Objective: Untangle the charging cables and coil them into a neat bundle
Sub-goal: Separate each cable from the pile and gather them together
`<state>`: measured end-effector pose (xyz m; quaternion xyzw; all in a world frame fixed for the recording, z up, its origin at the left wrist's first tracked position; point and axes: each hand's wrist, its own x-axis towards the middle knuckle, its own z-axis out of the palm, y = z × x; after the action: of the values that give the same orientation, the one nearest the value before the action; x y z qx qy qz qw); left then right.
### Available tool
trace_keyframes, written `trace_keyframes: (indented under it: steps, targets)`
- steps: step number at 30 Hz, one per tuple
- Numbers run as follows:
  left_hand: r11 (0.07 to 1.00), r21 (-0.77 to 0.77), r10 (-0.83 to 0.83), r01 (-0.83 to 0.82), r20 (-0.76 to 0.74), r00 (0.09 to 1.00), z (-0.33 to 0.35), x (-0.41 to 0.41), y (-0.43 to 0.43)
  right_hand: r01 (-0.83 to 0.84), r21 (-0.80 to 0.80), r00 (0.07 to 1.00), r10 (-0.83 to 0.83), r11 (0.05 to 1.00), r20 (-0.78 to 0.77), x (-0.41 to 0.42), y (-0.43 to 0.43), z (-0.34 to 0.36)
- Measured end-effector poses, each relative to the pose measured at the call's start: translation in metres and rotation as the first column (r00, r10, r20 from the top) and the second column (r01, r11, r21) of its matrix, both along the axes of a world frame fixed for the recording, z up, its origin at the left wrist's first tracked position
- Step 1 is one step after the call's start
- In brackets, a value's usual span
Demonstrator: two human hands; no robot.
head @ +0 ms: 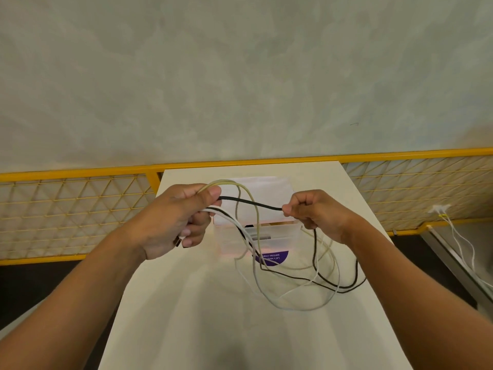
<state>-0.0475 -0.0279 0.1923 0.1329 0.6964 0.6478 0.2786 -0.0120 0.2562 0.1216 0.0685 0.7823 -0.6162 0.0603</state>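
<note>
our left hand (173, 217) is curled tight around a gathered bunch of the charging cables: pale cables (226, 180) arch up out of the top of the fist, and white and dark strands leave it on the lower side. from this fist a black cable (250, 203) runs nearly taut across to our right hand (317, 214), which pinches it between thumb and forefinger with the other fingers curled in. below and to the right, the rest of the cables hang down and lie in loose loops (293, 309) on the white table (186, 316), crossing one another in several places, so we judge the untangling only partly done. these cables look light, thin and limp; they should bend freely, sag under their own weight and slide easily through a light pinch, but crossed loops may snag if pulled hard. we think the best hold is the one we have: keep the bunch anchored in the left fist and draw one strand at a time through the right fingertips, near the fist rather than far down the slack.
</note>
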Motion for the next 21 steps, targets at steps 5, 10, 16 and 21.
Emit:
trace_keyframes:
  steps: [5, 10, 16, 21]
  targets:
    - [0.998, 0.037, 0.049, -0.049, 0.015, 0.999, 0.002, -0.002, -0.003, 0.102, -0.024, 0.991, -0.1, 0.994, 0.088, 0.004, 0.026, -0.033]
    - [0.996, 0.06, 0.059, -0.06, 0.015, 0.998, 0.004, -0.002, 0.0, 0.174, -0.008, 0.97, -0.17, 0.985, 0.174, 0.008, 0.039, -0.062]
    - [0.995, 0.084, 0.043, -0.045, 0.022, 0.999, 0.006, -0.001, -0.003, 0.226, 0.036, 0.943, -0.228, 0.974, 0.244, 0.014, 0.045, -0.088]
    - [0.996, 0.083, 0.033, -0.034, 0.013, 0.999, 0.009, -0.001, -0.004, 0.259, 0.081, 0.917, -0.271, 0.962, 0.292, 0.018, 0.047, -0.102]
